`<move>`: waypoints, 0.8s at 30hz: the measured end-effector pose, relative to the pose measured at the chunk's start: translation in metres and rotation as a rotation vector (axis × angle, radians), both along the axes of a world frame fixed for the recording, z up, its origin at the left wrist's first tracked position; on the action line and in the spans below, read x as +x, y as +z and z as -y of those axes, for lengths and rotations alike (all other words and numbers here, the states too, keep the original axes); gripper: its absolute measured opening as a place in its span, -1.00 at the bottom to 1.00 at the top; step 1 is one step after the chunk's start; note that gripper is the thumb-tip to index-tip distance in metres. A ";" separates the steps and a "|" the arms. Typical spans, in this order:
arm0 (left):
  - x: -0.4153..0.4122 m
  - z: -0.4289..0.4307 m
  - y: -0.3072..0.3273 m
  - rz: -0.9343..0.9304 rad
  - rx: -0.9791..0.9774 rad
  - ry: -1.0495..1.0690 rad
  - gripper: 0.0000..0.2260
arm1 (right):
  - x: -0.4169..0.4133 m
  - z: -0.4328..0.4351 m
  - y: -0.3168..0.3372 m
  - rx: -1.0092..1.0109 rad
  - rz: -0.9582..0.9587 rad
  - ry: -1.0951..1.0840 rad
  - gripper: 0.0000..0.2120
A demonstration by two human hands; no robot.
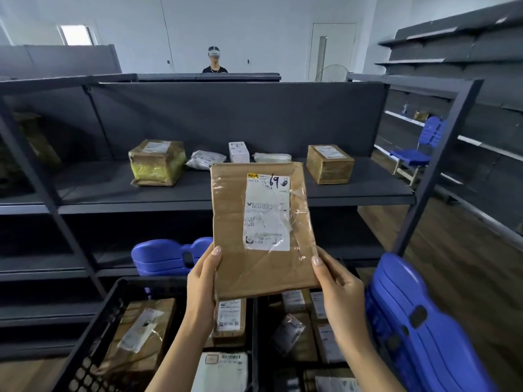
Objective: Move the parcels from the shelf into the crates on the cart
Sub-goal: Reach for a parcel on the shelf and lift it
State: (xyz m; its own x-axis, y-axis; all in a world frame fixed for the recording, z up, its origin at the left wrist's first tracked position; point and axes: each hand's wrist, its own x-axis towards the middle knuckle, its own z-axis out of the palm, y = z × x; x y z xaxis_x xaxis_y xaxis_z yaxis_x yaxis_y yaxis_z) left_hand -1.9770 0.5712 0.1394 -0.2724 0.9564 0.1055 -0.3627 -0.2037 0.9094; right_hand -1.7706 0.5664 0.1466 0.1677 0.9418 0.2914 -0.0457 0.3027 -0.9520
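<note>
I hold a flat brown cardboard parcel [235, 222] with a white label upright in front of me, above the crates. My left hand [202, 284] grips its lower left edge and my right hand [338, 287] its lower right edge. On the dark shelf [99, 188] behind it lie a yellow-taped box [155, 162], a grey bag [205, 159], a small white box [238, 151], a pale bag [272, 157] and a brown box [329, 164]. Below, the left black crate [93, 349] and the right crate [254, 335] hold several parcels.
Blue plastic chairs stand near the cart: one [418, 323] at my right, one [169, 254] behind the crates, one [418, 154] farther off. A person [214, 62] with a headset stands beyond the shelf. More grey shelving [467, 60] lines the right wall.
</note>
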 end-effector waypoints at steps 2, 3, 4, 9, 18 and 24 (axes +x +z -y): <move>0.003 0.006 -0.001 0.023 0.000 0.025 -0.68 | 0.008 0.003 0.005 -0.014 0.053 0.060 -0.56; 0.005 0.009 -0.001 0.028 0.001 0.035 -0.71 | 0.013 0.003 0.008 -0.042 0.064 0.104 -0.46; 0.007 0.012 -0.001 0.035 -0.005 0.040 -0.73 | 0.017 0.002 0.011 -0.085 0.047 0.162 -0.40; 0.013 0.028 0.001 0.022 0.009 0.010 -0.58 | 0.024 0.008 0.018 -0.110 -0.021 0.345 -0.42; 0.021 0.042 0.006 -0.024 0.072 -0.048 -0.43 | 0.028 0.023 0.017 0.009 -0.062 0.332 -0.32; 0.033 0.042 0.000 -0.034 0.047 -0.052 -0.43 | 0.034 0.021 0.009 -0.084 -0.053 0.298 -0.44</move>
